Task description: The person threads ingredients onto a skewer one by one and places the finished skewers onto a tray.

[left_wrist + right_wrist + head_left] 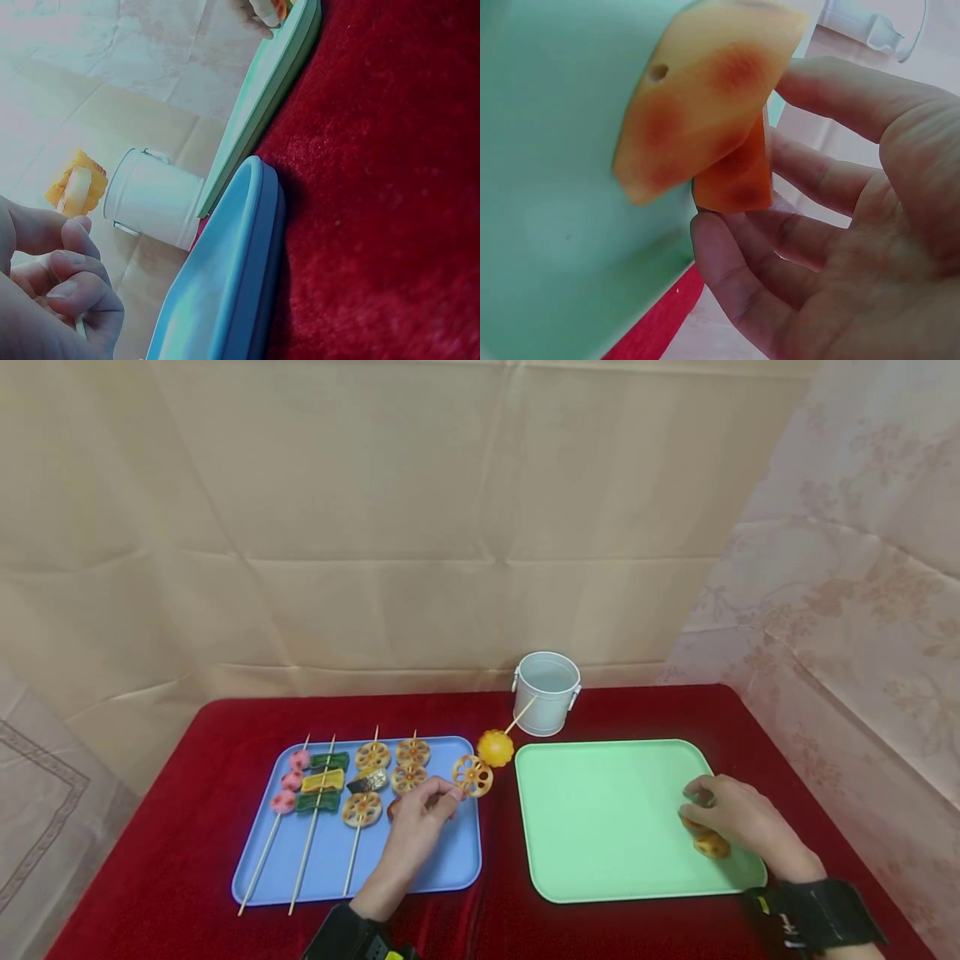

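Observation:
My left hand [418, 817] pinches a skewer that carries a lotus root slice [472, 776] and a yellow corn piece [496, 748], above the right side of the blue tray [470, 852]. Its stick tip points toward the bucket. At the right side of the green tray [600, 827], my right hand [738, 818] curls its fingers round an orange food piece [739, 176], with fingertips at its edges. A yellow, brown-spotted slice [705, 97] with a small hole overlaps that piece in the right wrist view.
Several skewers lie on the blue tray, among them one with pink balls [292, 780] and one with green and yellow pieces [322, 781]. A white bucket [547, 685] stands behind the trays. Red cloth [637, 935] covers the table, and curtains hang behind and beside it.

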Tool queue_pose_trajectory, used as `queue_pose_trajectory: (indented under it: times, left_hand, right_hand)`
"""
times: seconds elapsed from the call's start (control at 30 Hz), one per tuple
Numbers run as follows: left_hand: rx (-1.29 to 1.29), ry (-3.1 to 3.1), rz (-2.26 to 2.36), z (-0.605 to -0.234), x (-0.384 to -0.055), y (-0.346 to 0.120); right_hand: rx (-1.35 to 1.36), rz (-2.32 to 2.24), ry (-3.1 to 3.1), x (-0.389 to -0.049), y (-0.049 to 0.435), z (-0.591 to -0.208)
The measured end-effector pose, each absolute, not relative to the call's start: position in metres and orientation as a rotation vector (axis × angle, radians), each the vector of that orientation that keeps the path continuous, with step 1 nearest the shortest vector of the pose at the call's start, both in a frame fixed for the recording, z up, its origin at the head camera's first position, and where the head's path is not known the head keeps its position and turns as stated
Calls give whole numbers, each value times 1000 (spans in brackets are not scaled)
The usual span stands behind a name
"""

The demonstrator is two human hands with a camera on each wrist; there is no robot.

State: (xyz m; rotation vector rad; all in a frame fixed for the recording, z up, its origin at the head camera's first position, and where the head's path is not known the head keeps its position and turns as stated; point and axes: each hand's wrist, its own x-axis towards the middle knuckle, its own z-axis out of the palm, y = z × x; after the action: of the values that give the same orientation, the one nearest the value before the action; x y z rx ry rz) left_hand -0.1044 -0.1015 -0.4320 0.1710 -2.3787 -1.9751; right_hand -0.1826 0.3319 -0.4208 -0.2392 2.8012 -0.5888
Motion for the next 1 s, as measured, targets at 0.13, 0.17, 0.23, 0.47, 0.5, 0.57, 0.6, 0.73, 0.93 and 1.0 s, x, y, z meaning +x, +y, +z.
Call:
queue_pose_trajectory:
  times: [0.13,0.17,0.23,0.47,0.5,0.57,0.6,0.73,0.93,1.0]
  left_hand:
    - [172,-2374,-1981,-432,-105,-102]
    - [171,-2372,-1984,-432,-105,-102]
    - [168,-2371,-1985,-432,-104,-102]
    - [169,-2368,-1974,-432,-105,-102]
    - [168,-2368,-1971,-432,-105,-102]
    - [168,-2364,-1966,-432,-105,-102]
    - [166,-2363,-1963,-433,-105,-102]
    - [157,-2362,-1952,-434,-105,-102]
    - [156,-2359,-1980,-434,-105,-102]
    - [153,-2359,-1988,-435,-105,-102]
  right_hand:
    - [-223,-603,2783,-182,331,-421]
    - [-220,-606,2778,-182,331,-421]
    - [-217,-606,2772,-182,331,-421]
    - [-242,-585,2738,-183,334,-417]
    - [-241,-583,2731,-183,334,-416]
    - [-247,-575,2723,-183,335,-415]
    - [-251,-573,2719,-183,335,-415]
    - [-268,-571,2716,-183,334,-415]
    - [-273,-576,2731,-182,333,-415]
    - [-278,-588,2749,-182,333,-415]
